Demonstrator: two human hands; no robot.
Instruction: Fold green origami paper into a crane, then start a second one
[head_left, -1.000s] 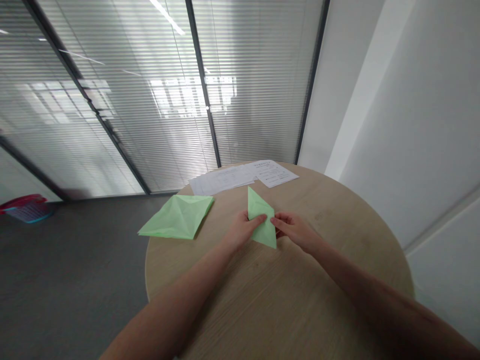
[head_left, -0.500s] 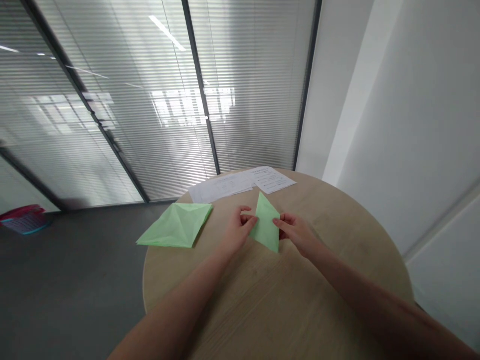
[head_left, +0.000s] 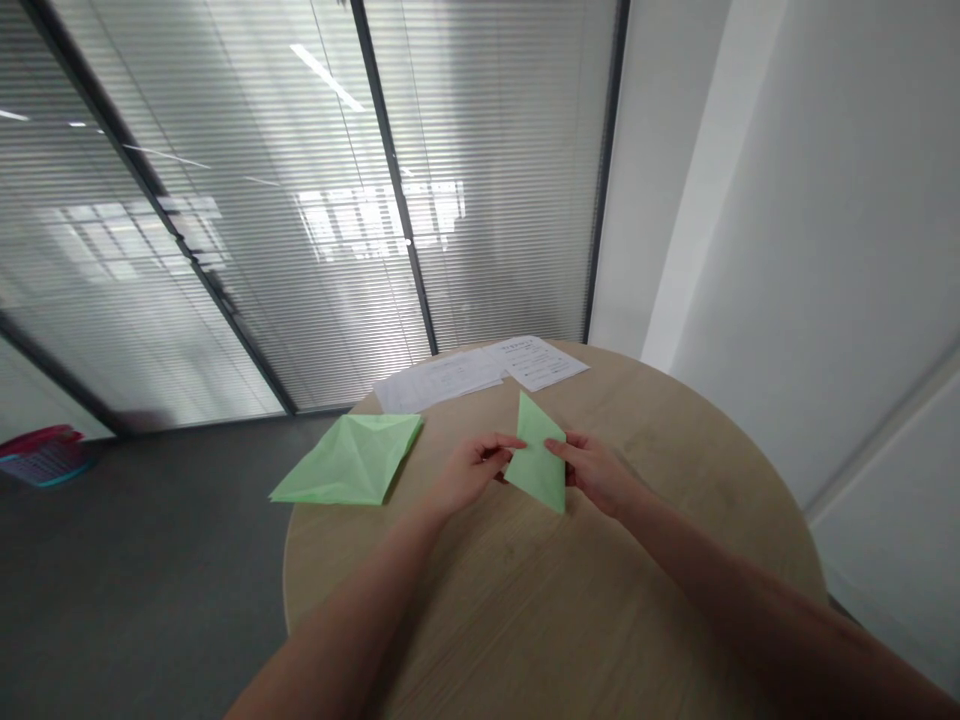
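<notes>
A piece of folded light-green paper [head_left: 538, 465] is held up over the wooden table, its pointed corner facing away from me. My right hand [head_left: 596, 470] pinches its right edge, with the thumb on the front face and the fingers behind. At the left edge is my left hand [head_left: 476, 470], its index finger laid on the paper's front and its thumb bent close to the edge; the other fingers are curled and partly hidden. To the left lies a larger creased sheet of green paper [head_left: 356, 460], folded and hanging past the table's edge.
Printed white sheets [head_left: 442, 380] lie along the far side of the round table [head_left: 675, 560]. On the floor at far left stands a red and blue basket [head_left: 45, 455]. Glass panels with blinds [head_left: 517, 200] rise behind, and a white wall [head_left: 847, 250] stands to the right.
My left index finger has moved from above the paper's edge onto its front, and the left thumb has come off the front face. The right hand keeps its pinch. The view has shifted slightly.
</notes>
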